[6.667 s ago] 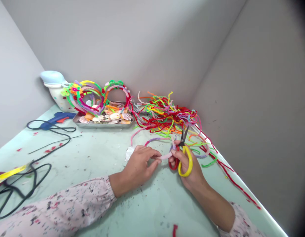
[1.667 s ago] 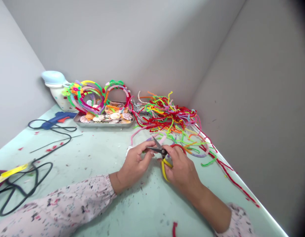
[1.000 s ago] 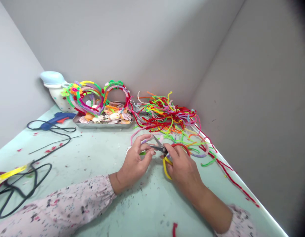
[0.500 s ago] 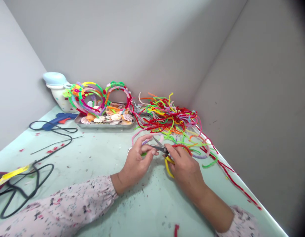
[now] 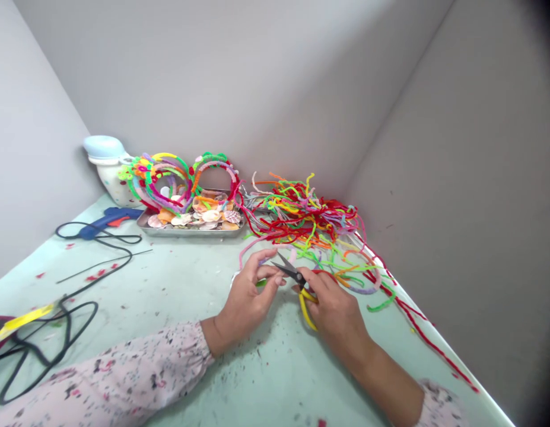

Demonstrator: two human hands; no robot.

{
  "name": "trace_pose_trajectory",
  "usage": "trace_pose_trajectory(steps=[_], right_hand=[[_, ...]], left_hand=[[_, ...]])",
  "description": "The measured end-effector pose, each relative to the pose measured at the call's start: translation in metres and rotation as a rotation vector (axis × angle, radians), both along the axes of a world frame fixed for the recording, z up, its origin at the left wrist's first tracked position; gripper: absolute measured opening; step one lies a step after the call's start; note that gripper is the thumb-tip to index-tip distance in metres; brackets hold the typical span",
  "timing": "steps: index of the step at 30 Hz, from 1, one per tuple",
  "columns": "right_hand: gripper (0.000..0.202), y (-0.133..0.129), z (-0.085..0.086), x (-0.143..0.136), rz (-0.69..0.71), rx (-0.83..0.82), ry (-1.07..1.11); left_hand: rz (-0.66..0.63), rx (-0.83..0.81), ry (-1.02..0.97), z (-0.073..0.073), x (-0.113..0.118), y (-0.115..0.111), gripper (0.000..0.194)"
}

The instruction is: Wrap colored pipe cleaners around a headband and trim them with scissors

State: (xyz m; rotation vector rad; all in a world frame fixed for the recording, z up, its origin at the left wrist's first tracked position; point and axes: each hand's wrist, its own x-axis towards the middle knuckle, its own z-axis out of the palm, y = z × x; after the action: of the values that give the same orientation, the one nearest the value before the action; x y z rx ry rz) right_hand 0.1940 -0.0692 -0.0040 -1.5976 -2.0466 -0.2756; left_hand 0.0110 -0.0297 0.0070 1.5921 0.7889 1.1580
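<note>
My right hand (image 5: 334,299) is closed around the scissors (image 5: 308,311), which have one yellow and one red handle loop. Their dark blades are parted and point left toward my left fingertips. My left hand (image 5: 248,296) has its fingers curled, with the thumb near the fingertips. A bit of green pipe cleaner (image 5: 261,283) shows between those fingers; the rest is hidden. Just behind the hand curves a pink fuzzy pipe cleaner (image 5: 242,252), and I cannot tell whether it joins the green bit.
A tangled pile of coloured pipe cleaners (image 5: 301,207) lies at the back right. A metal tray (image 5: 190,232) of seashells stands at the back, with fuzzy headbands (image 5: 161,184) on it. To the left are a blue glue gun (image 5: 108,220), black cord (image 5: 67,323) and lidded white container (image 5: 114,178).
The scissors have shifted slightly, their tips drawing back a little from my left fingertips, and the blades are closer together. The whole view has moved slightly.
</note>
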Motion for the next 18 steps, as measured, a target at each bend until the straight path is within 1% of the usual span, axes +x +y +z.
trace_pose_trajectory(steps=[4, 6, 9, 11, 13, 16, 18], right_hand=[[0.029, 0.004, -0.001, -0.003, 0.053, -0.094, 0.274], [0.03, 0.005, 0.001, -0.004, 0.032, -0.145, 0.402], [0.032, 0.006, 0.004, -0.004, -0.033, -0.215, 0.525], [0.036, 0.005, 0.003, -0.005, -0.046, -0.227, 0.555], [0.042, 0.004, 0.0, -0.005, -0.022, -0.191, 0.546], [0.051, 0.005, -0.003, -0.008, 0.028, -0.106, 0.48], [0.052, 0.007, -0.002, -0.01, 0.072, -0.068, 0.421]], left_hand=[[0.042, 0.014, 0.016, -0.001, 0.0, 0.003, 0.039], [0.097, 0.031, 0.058, 0.0, -0.001, 0.005, 0.035], [0.153, 0.078, 0.143, 0.002, -0.004, 0.01, 0.021], [0.17, 0.092, 0.152, 0.005, -0.006, 0.012, 0.019], [0.193, 0.101, 0.128, 0.008, -0.007, 0.014, 0.021], [0.23, 0.106, 0.094, 0.011, -0.009, 0.014, 0.023], [0.242, 0.099, 0.09, 0.012, -0.01, 0.013, 0.024]])
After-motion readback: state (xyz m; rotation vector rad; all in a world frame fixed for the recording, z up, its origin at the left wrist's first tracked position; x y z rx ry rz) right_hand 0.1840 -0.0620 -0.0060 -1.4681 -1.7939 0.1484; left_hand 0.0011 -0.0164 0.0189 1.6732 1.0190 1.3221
